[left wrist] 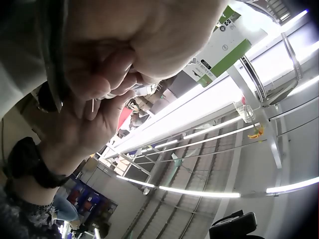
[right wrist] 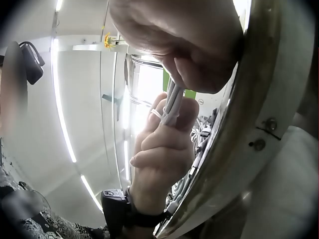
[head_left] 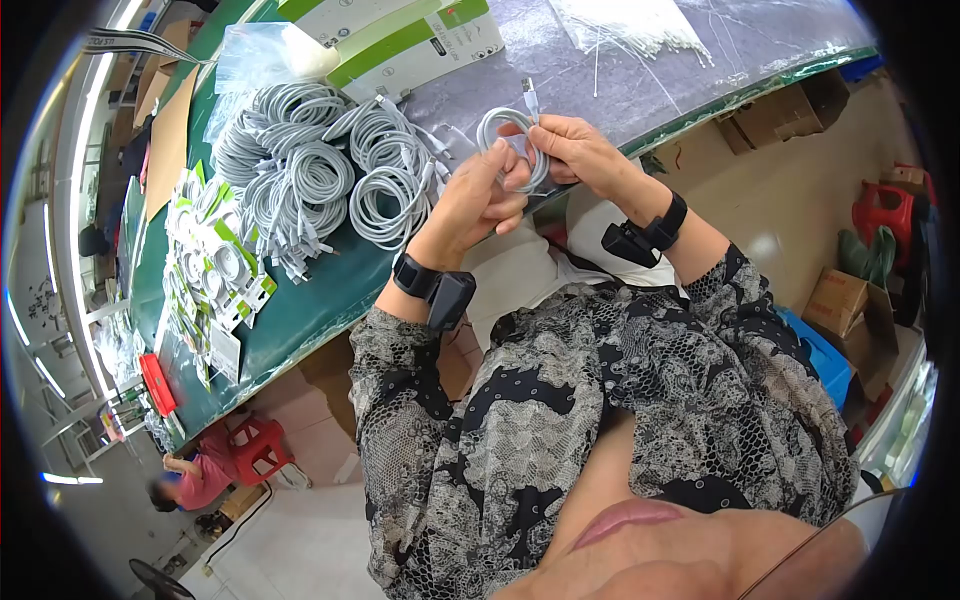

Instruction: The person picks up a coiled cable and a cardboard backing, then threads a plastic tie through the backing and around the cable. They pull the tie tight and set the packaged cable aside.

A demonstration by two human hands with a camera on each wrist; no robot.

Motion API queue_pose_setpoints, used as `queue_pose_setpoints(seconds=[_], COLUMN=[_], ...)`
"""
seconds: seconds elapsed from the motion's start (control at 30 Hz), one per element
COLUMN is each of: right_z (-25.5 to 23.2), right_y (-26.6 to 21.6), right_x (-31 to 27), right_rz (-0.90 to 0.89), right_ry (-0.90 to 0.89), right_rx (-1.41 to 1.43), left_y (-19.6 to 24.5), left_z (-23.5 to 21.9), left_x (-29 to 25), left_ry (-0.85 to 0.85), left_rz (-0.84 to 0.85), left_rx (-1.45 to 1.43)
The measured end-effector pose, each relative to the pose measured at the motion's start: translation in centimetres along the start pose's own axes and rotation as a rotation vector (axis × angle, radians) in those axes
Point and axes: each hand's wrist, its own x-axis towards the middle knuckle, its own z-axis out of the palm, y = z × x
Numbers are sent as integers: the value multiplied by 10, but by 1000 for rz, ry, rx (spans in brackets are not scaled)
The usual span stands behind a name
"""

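A grey USB cable (head_left: 484, 126), wound into a coil, is held between both hands over the table's near edge. Its plug (head_left: 530, 98) sticks up past the fingers. My left hand (head_left: 478, 197) grips the coil from the left, fingers curled. From the other side my right hand (head_left: 588, 152) pinches it between thumb and fingers. The right wrist view shows a thin white tie (right wrist: 157, 114) around the bundled cable strands (right wrist: 173, 102) at the left fingers. In the left wrist view the hands hide most of the coil.
Left of the hands lie piles of coiled grey cables (head_left: 390, 207) and packaged cables with green-white cards (head_left: 215, 265). Green-white boxes (head_left: 420, 50) stand behind. White ties (head_left: 640, 28) lie on the table (head_left: 740, 90) at back right. A person (head_left: 200, 475) sits far left near a red stool (head_left: 258, 447).
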Motion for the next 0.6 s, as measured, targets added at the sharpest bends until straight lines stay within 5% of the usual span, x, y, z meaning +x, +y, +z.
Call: queue_pose_setpoints(seconds=[0.17, 0.23, 0.3, 0.37, 0.43, 0.6], right_z=[0, 3, -1, -2, 0, 1], right_y=[6, 8, 3, -2, -4, -4], right_x=[-4, -2, -1, -1, -5, -9], right_rz=[-16, -20, -16, -21, -20, -76], right_ry=[-64, 52, 23, -3, 31, 8], right_rx=[205, 299, 303, 302, 301, 329], left_y=[-5, -5, -5, -6, -2, -12], left_z=[-16, -14, -7, -18, -8, -11], left_x=[3, 1, -3, -2, -5, -6], left_ry=[-50, -70, -11, -158, 58, 90], left_rz=[-7, 6, 165, 225, 264, 333], left_rx=[-78, -147, -199, -195, -26, -107])
